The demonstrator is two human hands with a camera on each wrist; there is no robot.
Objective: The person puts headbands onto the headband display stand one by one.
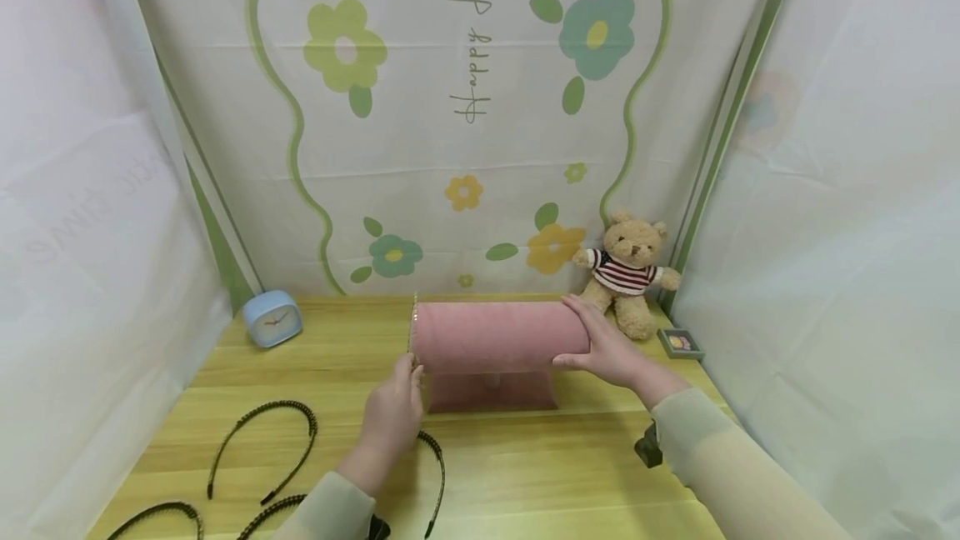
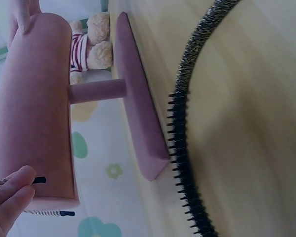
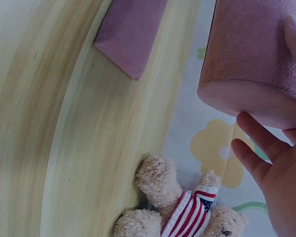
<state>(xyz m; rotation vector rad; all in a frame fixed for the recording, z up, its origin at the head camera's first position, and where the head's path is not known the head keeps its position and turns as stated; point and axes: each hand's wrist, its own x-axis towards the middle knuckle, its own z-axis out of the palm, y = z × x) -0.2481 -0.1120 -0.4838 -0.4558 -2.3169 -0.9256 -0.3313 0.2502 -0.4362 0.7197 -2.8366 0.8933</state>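
A pink padded roll stand (image 1: 495, 338) stands mid-table, its thick horizontal roll joined by a post (image 2: 97, 91) to a flat base (image 1: 491, 392). At the roll's left end my left hand (image 1: 392, 411) pinches a thin beaded headband (image 1: 413, 323) near one dark tip. In the left wrist view, its two dark tips (image 2: 39, 180) show beside that end of the roll. My right hand (image 1: 607, 347) holds the roll's right end, thumb at the front and fingers over the top and end face. Another dark headband (image 1: 441, 473) lies beside my left forearm.
More dark headbands (image 1: 300, 407) lie on the table's left front. A blue clock (image 1: 272, 319) stands at the back left. A teddy bear (image 1: 630, 273) sits behind my right hand, with a small framed item (image 1: 680, 343) beside it. White floral curtains (image 1: 480, 148) enclose the table.
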